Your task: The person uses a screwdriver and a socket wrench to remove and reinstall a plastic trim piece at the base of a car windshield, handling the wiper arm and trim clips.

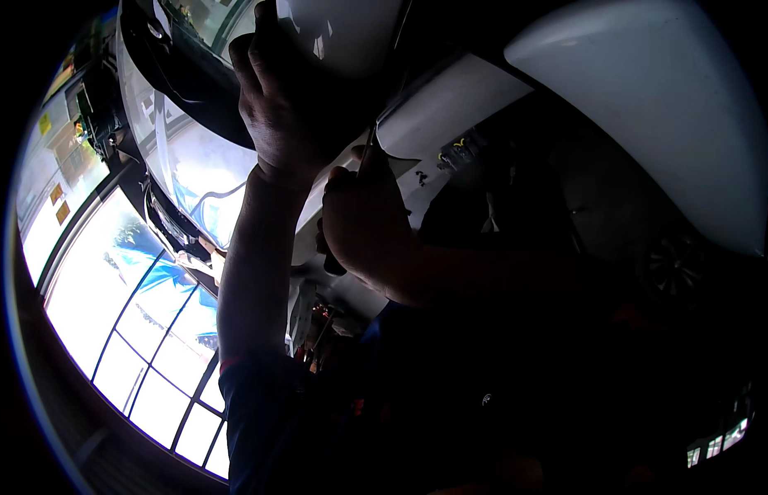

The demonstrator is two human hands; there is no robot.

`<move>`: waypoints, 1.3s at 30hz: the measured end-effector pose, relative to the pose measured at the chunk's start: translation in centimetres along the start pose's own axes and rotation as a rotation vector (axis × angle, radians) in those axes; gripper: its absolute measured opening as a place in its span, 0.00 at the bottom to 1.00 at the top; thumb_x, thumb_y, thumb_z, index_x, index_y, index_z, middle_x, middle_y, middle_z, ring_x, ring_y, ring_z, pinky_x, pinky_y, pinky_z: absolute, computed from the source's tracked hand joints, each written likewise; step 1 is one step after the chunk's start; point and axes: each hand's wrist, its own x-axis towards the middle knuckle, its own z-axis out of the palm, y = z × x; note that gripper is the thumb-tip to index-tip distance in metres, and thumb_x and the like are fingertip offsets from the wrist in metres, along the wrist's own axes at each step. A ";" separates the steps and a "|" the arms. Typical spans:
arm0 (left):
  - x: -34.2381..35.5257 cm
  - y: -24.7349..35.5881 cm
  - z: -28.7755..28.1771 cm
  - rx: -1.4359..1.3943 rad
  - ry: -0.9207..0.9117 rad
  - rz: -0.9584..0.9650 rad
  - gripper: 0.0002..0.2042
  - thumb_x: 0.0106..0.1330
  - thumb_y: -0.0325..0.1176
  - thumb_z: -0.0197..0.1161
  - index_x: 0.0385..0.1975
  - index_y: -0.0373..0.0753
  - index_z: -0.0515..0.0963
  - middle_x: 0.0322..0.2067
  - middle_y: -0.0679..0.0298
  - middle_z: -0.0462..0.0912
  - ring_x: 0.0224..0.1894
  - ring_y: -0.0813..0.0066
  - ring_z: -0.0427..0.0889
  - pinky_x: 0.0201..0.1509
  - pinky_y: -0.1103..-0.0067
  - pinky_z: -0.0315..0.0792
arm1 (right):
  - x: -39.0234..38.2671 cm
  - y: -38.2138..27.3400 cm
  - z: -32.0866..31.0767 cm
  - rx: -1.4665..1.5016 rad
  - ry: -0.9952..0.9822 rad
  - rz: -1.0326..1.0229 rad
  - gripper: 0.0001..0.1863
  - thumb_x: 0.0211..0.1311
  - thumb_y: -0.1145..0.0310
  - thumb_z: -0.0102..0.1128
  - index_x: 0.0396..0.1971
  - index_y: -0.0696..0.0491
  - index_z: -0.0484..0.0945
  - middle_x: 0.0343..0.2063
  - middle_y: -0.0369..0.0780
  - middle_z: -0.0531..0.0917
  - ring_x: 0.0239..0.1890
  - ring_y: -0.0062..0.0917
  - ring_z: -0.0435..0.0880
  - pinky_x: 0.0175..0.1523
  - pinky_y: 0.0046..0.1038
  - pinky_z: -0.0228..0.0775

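My left hand [274, 132] is raised, its fingers curled up against a dark, curved car part [181, 87] with a glossy grey surface [338, 37] beside it. Deep shadow hides where the fingertips end. Lower and to the right, my right hand [363, 219] is closed around a thin-shafted tool [368, 151] that looks like a screwdriver. The shaft points up toward the seam by a pale body panel [454, 95]. What seems to be its dark handle end shows below the fist.
A large white car panel [648, 107] hangs over the upper right. A dim wheel [673, 266] shows beneath it. On the left are a bright gridded window [157, 363] and blue plastic sheeting [157, 276]. Small dark parts [460, 154] with yellow marks sit right of my hands.
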 end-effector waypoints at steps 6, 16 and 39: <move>0.4 0.1 0.1 -0.078 0.045 0.037 0.54 0.46 0.57 0.83 0.64 0.24 0.62 0.50 0.48 0.67 0.50 0.56 0.70 0.46 0.66 0.74 | -0.2 -0.2 -0.3 0.021 0.005 0.015 0.09 0.62 0.69 0.58 0.35 0.60 0.72 0.22 0.42 0.75 0.28 0.30 0.74 0.49 0.41 0.66; 0.4 0.3 0.7 -0.012 -0.015 -0.106 0.49 0.47 0.66 0.79 0.55 0.29 0.66 0.48 0.49 0.66 0.48 0.55 0.70 0.47 0.64 0.76 | 0.2 1.3 -2.8 0.831 -0.151 0.416 0.22 0.69 0.70 0.50 0.57 0.63 0.59 0.26 0.41 0.74 0.26 0.24 0.74 0.38 0.34 0.72; 2.5 -0.3 -0.4 0.076 -0.095 -0.187 0.60 0.46 0.67 0.79 0.69 0.30 0.55 0.55 0.47 0.69 0.55 0.46 0.77 0.52 0.58 0.80 | -10.1 13.9 -11.7 1.023 -0.606 0.627 0.25 0.77 0.64 0.49 0.67 0.62 0.64 0.30 0.40 0.77 0.23 0.20 0.78 0.30 0.28 0.79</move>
